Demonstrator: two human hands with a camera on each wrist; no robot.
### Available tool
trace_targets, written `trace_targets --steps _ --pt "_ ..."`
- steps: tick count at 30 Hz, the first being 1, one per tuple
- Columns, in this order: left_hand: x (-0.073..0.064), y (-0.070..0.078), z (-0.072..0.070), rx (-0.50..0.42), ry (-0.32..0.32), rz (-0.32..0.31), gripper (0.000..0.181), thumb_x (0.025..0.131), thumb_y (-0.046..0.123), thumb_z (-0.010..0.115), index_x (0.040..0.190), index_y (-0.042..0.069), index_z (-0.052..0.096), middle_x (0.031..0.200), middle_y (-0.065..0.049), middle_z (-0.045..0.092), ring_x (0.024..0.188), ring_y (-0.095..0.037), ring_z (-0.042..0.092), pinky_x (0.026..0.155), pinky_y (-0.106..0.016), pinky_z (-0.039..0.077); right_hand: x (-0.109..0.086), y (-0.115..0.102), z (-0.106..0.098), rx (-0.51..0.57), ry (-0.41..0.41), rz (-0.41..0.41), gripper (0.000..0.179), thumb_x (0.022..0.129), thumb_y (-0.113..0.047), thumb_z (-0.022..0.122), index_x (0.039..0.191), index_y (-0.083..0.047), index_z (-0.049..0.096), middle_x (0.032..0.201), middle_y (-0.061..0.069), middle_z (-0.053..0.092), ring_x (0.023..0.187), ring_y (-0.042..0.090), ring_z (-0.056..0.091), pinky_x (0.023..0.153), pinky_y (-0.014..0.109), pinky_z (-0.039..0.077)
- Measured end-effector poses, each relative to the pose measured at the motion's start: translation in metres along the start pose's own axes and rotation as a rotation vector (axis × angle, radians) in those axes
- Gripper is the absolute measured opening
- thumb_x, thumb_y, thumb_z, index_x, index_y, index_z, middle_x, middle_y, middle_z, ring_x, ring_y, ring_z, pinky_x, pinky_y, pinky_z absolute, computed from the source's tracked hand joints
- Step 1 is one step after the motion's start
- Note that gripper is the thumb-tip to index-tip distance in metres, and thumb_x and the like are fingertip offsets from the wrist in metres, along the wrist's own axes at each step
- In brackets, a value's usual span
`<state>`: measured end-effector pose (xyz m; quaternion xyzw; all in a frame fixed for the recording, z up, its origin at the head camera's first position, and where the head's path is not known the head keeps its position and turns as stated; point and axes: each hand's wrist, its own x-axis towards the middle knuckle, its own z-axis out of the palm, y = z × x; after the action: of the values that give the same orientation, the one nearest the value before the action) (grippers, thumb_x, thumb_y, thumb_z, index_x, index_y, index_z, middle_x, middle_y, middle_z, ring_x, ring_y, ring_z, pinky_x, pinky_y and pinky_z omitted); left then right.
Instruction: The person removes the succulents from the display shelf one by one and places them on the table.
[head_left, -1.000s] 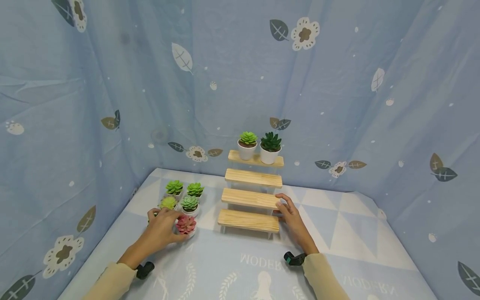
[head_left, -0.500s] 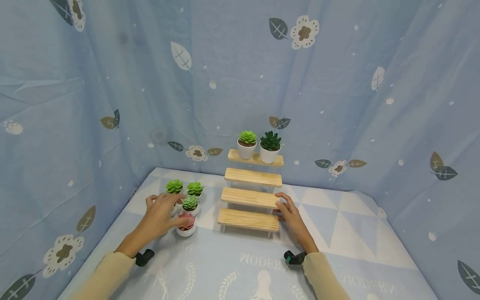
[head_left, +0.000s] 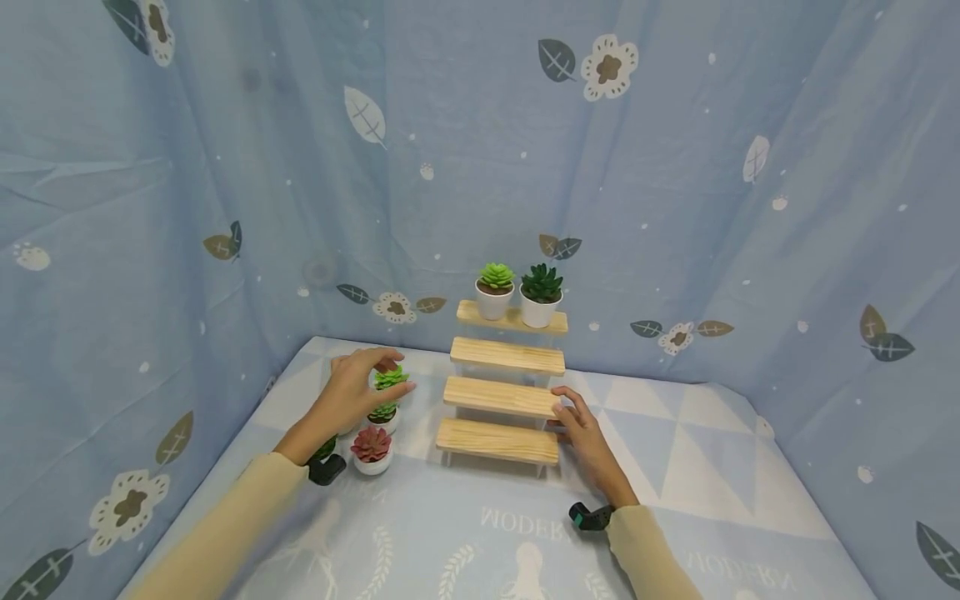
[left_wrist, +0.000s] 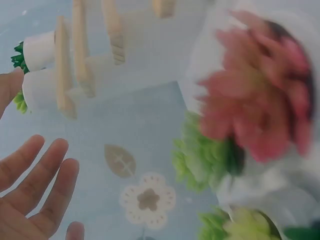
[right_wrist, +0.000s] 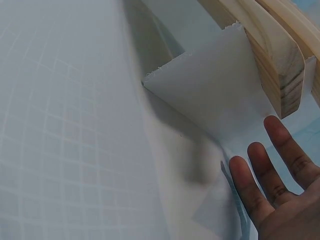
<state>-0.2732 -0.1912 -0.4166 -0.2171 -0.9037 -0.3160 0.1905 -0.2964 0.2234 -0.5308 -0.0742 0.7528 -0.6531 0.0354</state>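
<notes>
Left of the head view's centre, the left hand (head_left: 351, 389) hovered, thumb and fingers parted, near a bright-green, rosette-shaped succulent (head_left: 391, 379); centre-right, the right hand (head_left: 587, 437) pinched a four-tiered pale wooden shelf (head_left: 498, 397).

Soft head-view light, dim right-wrist view with diffuse shadows (right_wrist: 197, 162), blurred red succulent (left_wrist: 255, 90) in left-wrist view

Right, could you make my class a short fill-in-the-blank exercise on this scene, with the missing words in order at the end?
1. The wooden stand has ____ shelves.
2. Its top shelf bears ____ potted plants.
3. The reddish plant sits in a ____ pot.
4. Of the two hands, the hand nearer the wooden stand is the person's ____ one.

Missing words: four; two; white; right.
</notes>
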Motion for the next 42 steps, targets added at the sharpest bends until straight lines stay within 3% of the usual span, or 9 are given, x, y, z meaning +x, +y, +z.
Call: trace_targets --steps 5,10,14,19,27,31,37,42 --pt "0.018 0.004 0.008 -0.082 -0.03 -0.053 0.049 0.091 0.044 0.08 0.126 0.012 0.068 0.108 -0.004 0.071 0.1 -0.028 0.067 0.098 -0.057 0.04 0.002 0.001 -0.001 0.004 -0.005 -0.007 0.044 0.106 -0.047 0.056 0.147 -0.033 0.048 0.142 0.018 0.055 0.121 0.039 0.06 0.093 0.047 0.053" --pt "0.032 0.01 0.015 -0.162 -0.05 -0.082 0.05 0.092 0.047 0.078 0.128 0.014 0.067 0.114 -0.007 0.069 0.101 -0.028 0.066 0.082 -0.046 0.055 0.002 0.001 -0.002 0.009 -0.001 -0.002 0.045 0.106 -0.045 0.056 0.147 -0.03 0.047 0.138 0.019 0.057 0.12 0.039 0.06 0.091 0.044 0.054" --pt "0.042 0.015 0.02 -0.217 -0.063 -0.089 0.052 0.092 0.045 0.078 0.132 0.014 0.066 0.121 -0.007 0.067 0.106 -0.033 0.064 0.084 -0.046 0.054 0.002 0.001 -0.001 0.007 -0.002 -0.001 0.046 0.106 -0.045 0.056 0.148 -0.029 0.046 0.138 0.019 0.056 0.121 0.04 0.06 0.092 0.044 0.054" --pt "0.058 0.02 0.028 -0.258 -0.073 -0.108 0.054 0.092 0.046 0.078 0.134 0.017 0.064 0.125 -0.002 0.065 0.108 -0.028 0.063 0.088 -0.045 0.053 0.001 -0.001 0.0 0.003 0.001 0.013 0.047 0.106 -0.047 0.057 0.149 -0.029 0.046 0.134 0.019 0.058 0.122 0.04 0.06 0.093 0.046 0.053" --pt "0.083 0.024 0.046 -0.374 -0.014 -0.09 0.058 0.092 0.043 0.078 0.137 0.011 0.06 0.124 -0.003 0.064 0.107 -0.03 0.064 0.091 -0.044 0.052 0.002 -0.001 -0.003 0.02 -0.039 0.025 0.05 0.11 -0.037 0.052 0.155 -0.02 0.039 0.138 0.022 0.054 0.128 0.047 0.054 0.097 0.049 0.051" --pt "0.096 0.028 0.054 -0.409 0.003 -0.094 0.066 0.092 0.048 0.077 0.141 0.01 0.057 0.126 -0.005 0.063 0.107 -0.027 0.063 0.092 -0.042 0.052 0.002 -0.001 -0.004 0.02 -0.032 0.024 0.047 0.11 -0.038 0.052 0.153 -0.023 0.041 0.141 0.022 0.053 0.127 0.046 0.055 0.096 0.048 0.052" --pt "0.111 0.031 0.06 -0.559 0.025 -0.142 0.061 0.093 0.04 0.078 0.142 0.011 0.056 0.128 -0.008 0.061 0.109 -0.023 0.061 0.095 -0.044 0.051 0.001 -0.001 -0.002 -0.004 -0.008 0.015 0.053 0.106 -0.047 0.055 0.152 -0.024 0.043 0.136 0.019 0.057 0.125 0.04 0.058 0.095 0.047 0.052" --pt "0.122 0.035 0.064 -0.65 0.033 -0.156 0.064 0.093 0.037 0.079 0.144 0.008 0.053 0.129 -0.012 0.06 0.109 -0.026 0.06 0.089 -0.046 0.054 0.001 -0.002 0.0 -0.001 -0.005 0.016 0.051 0.107 -0.045 0.055 0.152 -0.025 0.042 0.138 0.02 0.056 0.125 0.042 0.057 0.095 0.049 0.052"
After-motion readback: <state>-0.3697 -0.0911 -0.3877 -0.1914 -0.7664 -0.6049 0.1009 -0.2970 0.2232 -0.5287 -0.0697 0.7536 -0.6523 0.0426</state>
